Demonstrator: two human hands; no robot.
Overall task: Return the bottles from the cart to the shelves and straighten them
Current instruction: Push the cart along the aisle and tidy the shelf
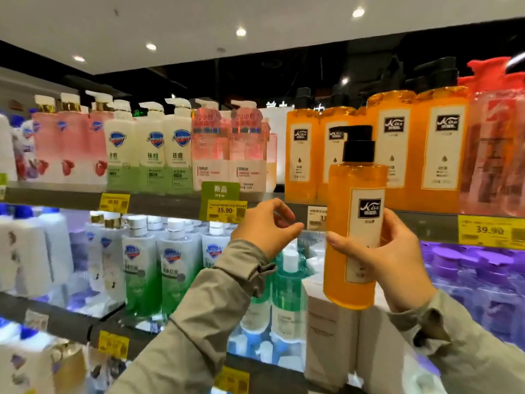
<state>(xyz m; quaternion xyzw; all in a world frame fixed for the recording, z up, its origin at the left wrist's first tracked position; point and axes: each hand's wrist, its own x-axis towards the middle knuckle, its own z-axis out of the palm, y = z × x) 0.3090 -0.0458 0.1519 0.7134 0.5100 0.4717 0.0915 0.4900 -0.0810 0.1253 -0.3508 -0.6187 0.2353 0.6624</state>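
In the head view, an orange pump bottle (355, 240) is gripped upright by the fingers of the right hand (397, 257), just below and in front of the matching orange bottles (397, 149) on the top shelf (170, 201). The left hand (261, 231), below that row, is loosely curled and empty. Shelving and straightening are judged outstanding.

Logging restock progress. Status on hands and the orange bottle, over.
Right hand grips orange bottle, upright, in the air. Left hand empty, beside it, not touching. Matching orange row stands behind; way looks open.
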